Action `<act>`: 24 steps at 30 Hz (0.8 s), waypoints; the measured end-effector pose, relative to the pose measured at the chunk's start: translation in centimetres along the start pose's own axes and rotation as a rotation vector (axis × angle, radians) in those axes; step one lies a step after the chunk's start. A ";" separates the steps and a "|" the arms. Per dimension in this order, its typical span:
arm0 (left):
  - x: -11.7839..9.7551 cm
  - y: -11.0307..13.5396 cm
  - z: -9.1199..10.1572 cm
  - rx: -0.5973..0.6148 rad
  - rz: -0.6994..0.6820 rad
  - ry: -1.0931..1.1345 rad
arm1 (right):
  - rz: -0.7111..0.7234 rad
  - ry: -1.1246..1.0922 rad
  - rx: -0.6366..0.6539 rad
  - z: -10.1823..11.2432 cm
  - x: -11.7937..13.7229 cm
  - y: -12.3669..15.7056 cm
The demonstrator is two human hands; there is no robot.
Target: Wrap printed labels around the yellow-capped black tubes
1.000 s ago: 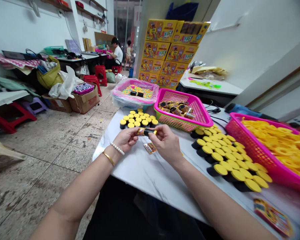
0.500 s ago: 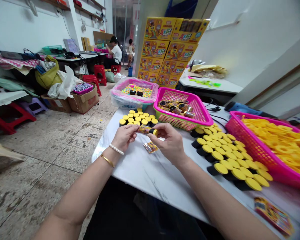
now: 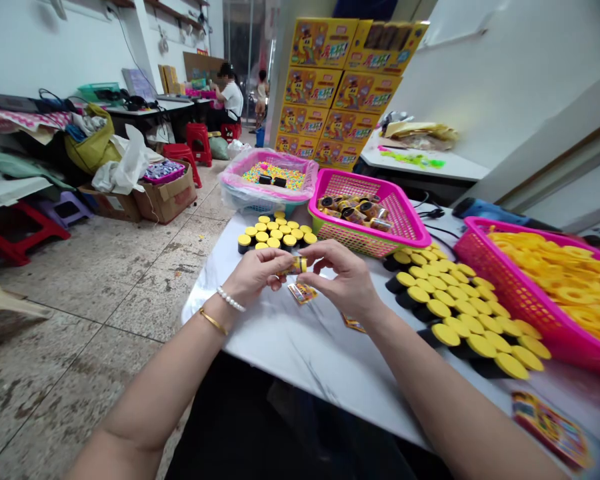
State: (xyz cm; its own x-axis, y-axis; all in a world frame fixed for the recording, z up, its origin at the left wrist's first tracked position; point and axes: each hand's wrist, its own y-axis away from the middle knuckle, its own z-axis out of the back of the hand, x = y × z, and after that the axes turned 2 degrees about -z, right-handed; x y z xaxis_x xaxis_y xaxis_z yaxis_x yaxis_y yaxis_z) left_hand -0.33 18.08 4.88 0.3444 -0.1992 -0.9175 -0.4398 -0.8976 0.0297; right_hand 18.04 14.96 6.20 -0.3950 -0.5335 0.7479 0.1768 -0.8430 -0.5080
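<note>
My left hand grips a small yellow-capped cup in a printed sleeve, held sideways over the white table. At the cup's right end, my right hand has its thumb and fingertips on either side of the rim. Below the hands lies a printed wrapper, and part of another wrapper shows beside my right wrist. Behind my left hand stand several black cups with yellow lids. A larger group of the same lidded cups stands to the right.
A pink basket holds sleeved cups. Colourful beads fill a plastic-lined basket, with two black cups on top. Yellow rings fill another pink basket at right. Stacked wrappers lie near the front edge. A person sits far back.
The cup's black body has slid left into the printed sleeve, leaving mainly the yellow end showing. My right fingers have spread slightly. A second wrapper has come into view by my right wrist.
</note>
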 end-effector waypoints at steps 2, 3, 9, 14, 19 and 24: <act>0.4 -0.2 0.1 0.009 0.007 -0.042 | -0.019 0.005 -0.015 -0.5 -0.5 0.1; 0.5 -0.3 0.2 0.010 0.014 -0.051 | -0.024 0.008 -0.018 -0.7 -0.7 0.2; 0.4 -0.3 0.3 0.040 0.064 0.053 | 0.049 0.011 0.010 -0.7 -0.5 0.1; 0.4 -0.2 0.5 0.057 0.141 0.057 | 0.124 0.125 -0.002 0.1 0.0 -0.1; 0.9 -0.4 0.3 0.004 -0.069 -0.073 | -0.017 0.076 -0.091 -0.9 -0.8 0.1; 0.9 -0.4 0.1 -0.024 -0.081 -0.151 | -0.238 -0.201 -0.074 -2.1 -1.7 0.3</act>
State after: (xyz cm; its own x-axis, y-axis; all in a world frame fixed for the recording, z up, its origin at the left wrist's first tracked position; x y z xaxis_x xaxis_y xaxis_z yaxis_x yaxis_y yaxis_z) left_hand 0.05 18.29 4.03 0.2483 -0.0664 -0.9664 -0.3952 -0.9178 -0.0385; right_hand 16.92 15.78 3.89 -0.2301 -0.3306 0.9153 0.0318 -0.9426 -0.3325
